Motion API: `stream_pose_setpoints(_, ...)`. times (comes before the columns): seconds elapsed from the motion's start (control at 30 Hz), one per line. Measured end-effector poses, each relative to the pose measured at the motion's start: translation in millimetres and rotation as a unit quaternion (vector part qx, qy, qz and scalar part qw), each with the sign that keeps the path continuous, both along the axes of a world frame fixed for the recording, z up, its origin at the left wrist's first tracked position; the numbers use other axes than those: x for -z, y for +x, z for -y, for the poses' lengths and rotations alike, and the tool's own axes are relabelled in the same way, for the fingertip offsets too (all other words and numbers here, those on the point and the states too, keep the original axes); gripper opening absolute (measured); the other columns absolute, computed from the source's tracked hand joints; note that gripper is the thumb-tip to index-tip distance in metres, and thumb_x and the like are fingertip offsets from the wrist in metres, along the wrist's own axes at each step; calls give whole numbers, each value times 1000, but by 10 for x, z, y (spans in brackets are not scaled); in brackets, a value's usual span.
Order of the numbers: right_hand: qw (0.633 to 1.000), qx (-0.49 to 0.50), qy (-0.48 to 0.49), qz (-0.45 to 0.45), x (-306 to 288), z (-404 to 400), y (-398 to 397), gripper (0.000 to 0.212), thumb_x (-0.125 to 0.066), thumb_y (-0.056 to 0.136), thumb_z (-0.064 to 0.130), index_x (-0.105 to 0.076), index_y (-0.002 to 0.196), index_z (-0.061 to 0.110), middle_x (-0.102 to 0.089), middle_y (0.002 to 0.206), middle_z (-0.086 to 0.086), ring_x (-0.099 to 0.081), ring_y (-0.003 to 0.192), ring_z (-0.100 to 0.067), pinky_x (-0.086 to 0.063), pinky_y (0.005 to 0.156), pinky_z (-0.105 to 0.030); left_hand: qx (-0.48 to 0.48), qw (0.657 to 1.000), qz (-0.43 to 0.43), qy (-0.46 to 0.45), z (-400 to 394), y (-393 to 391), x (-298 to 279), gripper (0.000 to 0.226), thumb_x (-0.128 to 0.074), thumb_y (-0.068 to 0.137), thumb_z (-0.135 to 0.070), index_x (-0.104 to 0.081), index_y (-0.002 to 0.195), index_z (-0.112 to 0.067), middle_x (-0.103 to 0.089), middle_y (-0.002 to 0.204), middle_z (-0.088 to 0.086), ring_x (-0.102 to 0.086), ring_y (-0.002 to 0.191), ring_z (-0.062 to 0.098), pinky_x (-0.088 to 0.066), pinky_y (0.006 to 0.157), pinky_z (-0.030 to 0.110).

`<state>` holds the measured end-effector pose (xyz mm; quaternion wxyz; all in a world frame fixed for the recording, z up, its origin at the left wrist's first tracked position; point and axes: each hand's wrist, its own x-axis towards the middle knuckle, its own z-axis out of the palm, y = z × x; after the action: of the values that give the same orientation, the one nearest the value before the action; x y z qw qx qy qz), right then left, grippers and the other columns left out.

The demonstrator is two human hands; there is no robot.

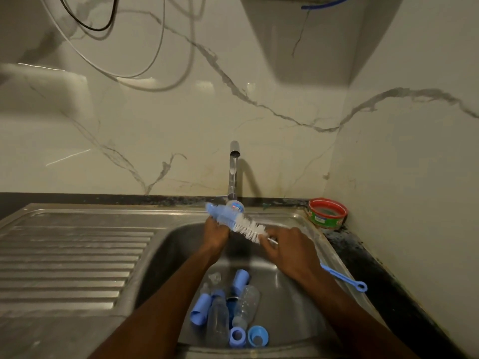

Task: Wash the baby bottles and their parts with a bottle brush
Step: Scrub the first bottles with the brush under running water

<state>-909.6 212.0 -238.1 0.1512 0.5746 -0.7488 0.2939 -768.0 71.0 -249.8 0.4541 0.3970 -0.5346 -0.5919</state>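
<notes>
The ribbed draining board [72, 257] is lying to the left of the steel sink [166, 257]. At the bottom of the basin, clear baby bottles [246, 304] and blue caps [201, 309] are lying together in a heap, with blue collars [258, 336] nearest the front edge. Above them, the left hand [216, 233] is gripping a blue bottle part [220, 212], fingers curled round it, holding it just below the tap [234, 169]. A thin stream of water is running from the spout. The bottle brush [248, 228] is slanting down from that part toward the right, its white bristles partly inside or against the part; I cannot tell which. The right hand [287, 248] is grasping the brush just behind the bristles, and the blue handle end is sticking out past the wrist, over the sink's right rim. A red-rimmed round tub [328, 212] is sitting on the dark counter [363, 255] in the far right corner, against the marbled wall [285, 99].
</notes>
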Motion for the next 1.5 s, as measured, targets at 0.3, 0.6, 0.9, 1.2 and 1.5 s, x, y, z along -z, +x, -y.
stream_pose_setpoints(0.3, 998, 61, 11, 18, -83, 12, -41, 33, -48, 98, 54, -71, 108, 33, -72, 91, 5, -65, 77, -14, -39, 59, -27, -4, 998, 11, -58, 46, -9, 12, 31, -62, 99, -13, -61, 130, -11, -67, 124, 9, -66, 106, 17, -59, 85, 29)
stream_pose_setpoints(0.6, 994, 104, 30, -12, -66, 45, -72, 39, -43, 99, 58, -67, 117, 34, -72, 97, 3, -67, 86, -19, -39, 62, -28, 122, 991, -53, 25, -44, 92, -66, 32, -41, 106, -5, -54, 133, -17, -66, 124, 19, -73, 101, 34, -64, 76, 43)
stream_pose_setpoints(0.9, 998, 63, 25, 6, -57, -2, -107, 35, -48, 98, 56, -68, 117, 34, -73, 99, 4, -67, 87, -17, -42, 64, -28, 130, 989, -72, -3, -25, 88, -21, 32, -41, 107, -8, -53, 137, -6, -65, 125, 21, -71, 102, 29, -61, 82, 32)
stream_pose_setpoints(1.2, 989, 143, 32, 2, -80, -16, -119, 37, -45, 100, 53, -66, 121, 31, -71, 104, 3, -67, 90, -19, -42, 63, -29, 152, 976, -150, 38, -60, 36, -60, 36, -38, 104, -16, -50, 136, -4, -66, 116, 23, -68, 91, 25, -56, 75, 27)
stream_pose_setpoints(1.5, 992, 124, 8, -16, -213, -51, -44, 35, -44, 103, 48, -57, 130, 29, -70, 106, 1, -66, 87, -18, -36, 60, -27, 75, 991, 10, -108, -68, 100, -42, 41, -55, 99, -44, -51, 137, -29, -70, 112, -5, -70, 91, 9, -54, 69, 22)
